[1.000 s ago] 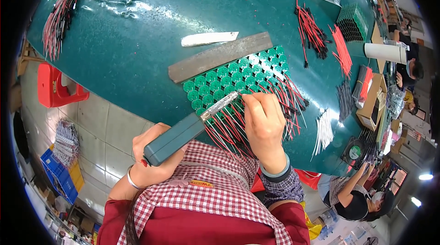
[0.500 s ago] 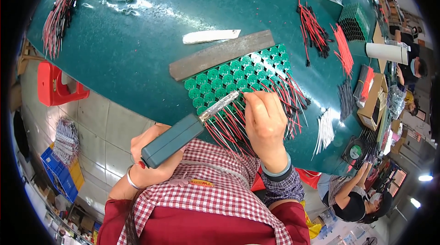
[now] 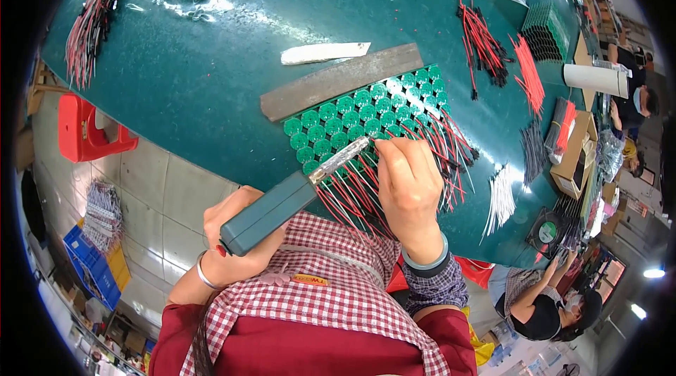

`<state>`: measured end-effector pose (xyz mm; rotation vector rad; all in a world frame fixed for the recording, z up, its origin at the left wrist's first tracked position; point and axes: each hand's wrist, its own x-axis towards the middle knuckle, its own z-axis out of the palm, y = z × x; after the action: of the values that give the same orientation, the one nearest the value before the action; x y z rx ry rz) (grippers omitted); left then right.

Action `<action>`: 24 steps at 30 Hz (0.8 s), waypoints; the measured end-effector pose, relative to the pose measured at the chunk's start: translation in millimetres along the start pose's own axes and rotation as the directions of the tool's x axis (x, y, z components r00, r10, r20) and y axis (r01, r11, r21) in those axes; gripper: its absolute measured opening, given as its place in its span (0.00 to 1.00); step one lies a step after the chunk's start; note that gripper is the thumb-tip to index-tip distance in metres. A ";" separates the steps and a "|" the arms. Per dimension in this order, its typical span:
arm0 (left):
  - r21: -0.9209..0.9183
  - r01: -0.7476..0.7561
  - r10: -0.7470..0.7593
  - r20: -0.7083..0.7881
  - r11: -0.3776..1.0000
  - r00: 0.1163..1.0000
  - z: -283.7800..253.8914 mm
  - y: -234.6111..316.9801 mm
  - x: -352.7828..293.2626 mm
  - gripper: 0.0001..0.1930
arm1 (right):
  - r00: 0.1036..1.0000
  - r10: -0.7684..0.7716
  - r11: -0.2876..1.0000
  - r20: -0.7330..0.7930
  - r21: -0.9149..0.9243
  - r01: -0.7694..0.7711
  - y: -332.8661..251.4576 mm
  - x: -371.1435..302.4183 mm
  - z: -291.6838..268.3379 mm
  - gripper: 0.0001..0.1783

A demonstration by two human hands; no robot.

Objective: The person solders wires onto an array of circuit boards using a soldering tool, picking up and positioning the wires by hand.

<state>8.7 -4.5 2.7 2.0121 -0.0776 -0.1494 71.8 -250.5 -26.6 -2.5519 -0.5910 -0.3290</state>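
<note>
A dark green soldering gun (image 3: 269,212) is held in my left hand (image 3: 227,212), whose fingers wrap round its grip below the body. Its silvery tip reaches a panel of round green circuit boards (image 3: 327,113). Beside the tip, my right hand (image 3: 410,189) pinches a thin wire, its fingertips low over the panel; the wire's colour is hard to make out. Red and white wires (image 3: 345,196) trail from the panel's near rows toward my checked apron. Along the panel's far edge lies a flat grey metal bar (image 3: 341,80).
Behind the bar lies a white strip (image 3: 324,53). To the right are red-and-black wire bundles (image 3: 484,45), red wires (image 3: 529,77), white wires (image 3: 500,203), stacked green panels (image 3: 546,31) and a cardboard box (image 3: 574,158). A red stool (image 3: 88,129) stands left; co-workers sit at right.
The soldering gun and both hands have shifted very slightly right and forward. The tip stays by my right fingertips, and the grip of both hands looks the same.
</note>
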 end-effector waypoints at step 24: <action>-0.027 0.022 -0.023 -0.045 0.999 0.999 2.2 1.1 -3.3 0.12 | 0.999 0.051 0.998 -0.005 0.033 -0.051 -0.8 1.2 -0.3 0.15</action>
<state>5.0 -6.6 3.0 1.9898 -0.0238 -0.1181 72.5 -249.6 -25.7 -2.5292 -0.5241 -0.3067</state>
